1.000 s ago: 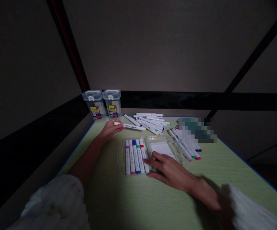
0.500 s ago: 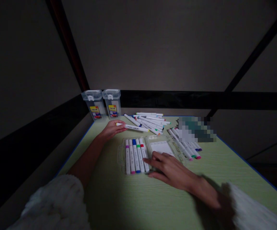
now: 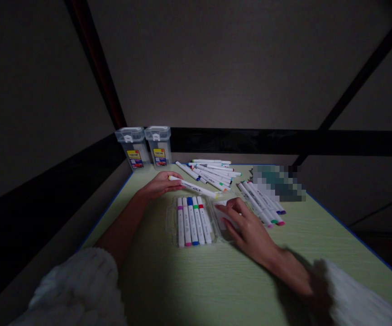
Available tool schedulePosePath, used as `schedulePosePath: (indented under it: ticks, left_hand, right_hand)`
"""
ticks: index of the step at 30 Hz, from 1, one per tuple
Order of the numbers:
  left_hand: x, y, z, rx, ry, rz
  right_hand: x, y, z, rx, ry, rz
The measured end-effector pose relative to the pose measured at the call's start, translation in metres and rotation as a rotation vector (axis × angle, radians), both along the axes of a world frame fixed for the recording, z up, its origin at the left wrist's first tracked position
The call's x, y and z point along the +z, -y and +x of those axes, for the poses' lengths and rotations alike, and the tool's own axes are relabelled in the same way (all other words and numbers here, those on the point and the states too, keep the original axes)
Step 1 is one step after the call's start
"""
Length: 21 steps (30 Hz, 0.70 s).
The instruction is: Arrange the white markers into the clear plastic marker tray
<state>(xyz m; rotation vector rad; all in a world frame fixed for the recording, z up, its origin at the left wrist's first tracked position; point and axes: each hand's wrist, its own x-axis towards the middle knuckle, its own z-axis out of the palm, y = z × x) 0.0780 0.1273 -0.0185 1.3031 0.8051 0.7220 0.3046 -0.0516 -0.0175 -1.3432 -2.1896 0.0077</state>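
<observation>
Between the fingers of my left hand (image 3: 164, 184) is a white marker (image 3: 198, 187) with yellow ends, tilted down to the right. Its far end reaches close to the fingers of my right hand (image 3: 246, 224), which are apart and hold nothing. That hand hovers over the lid half of an open clear plastic case (image 3: 171, 222), with a white card (image 3: 220, 209) partly hidden under it. Several white markers (image 3: 191, 224) with purple, blue, green and red bands lie side by side in the case's left half.
A loose pile of white markers (image 3: 212, 174) lies at the back of the green table (image 3: 169, 280). More markers (image 3: 262, 206) lie at the right, beside a pixelated patch. Two lidded clear boxes (image 3: 136, 154) with yellow labels stand at the back left corner.
My right hand has moved from the row of markers up and right, over the case's lid half. My left hand has brought the yellow-ended marker slightly right and down.
</observation>
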Motion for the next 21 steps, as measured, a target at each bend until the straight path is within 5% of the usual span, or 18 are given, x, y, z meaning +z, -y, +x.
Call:
schedulePosePath:
  ticks: [13, 21]
  left_hand:
    - [0.013, 0.014, 0.006, -0.162, -0.05, 0.014]
    - [0.02, 0.019, 0.013, -0.118, 0.082, 0.002]
  right_hand:
    - [0.001, 0.002, -0.001, 0.116, -0.068, -0.01]
    - [-0.003, 0.0, 0.002, 0.107, -0.05, 0.021]
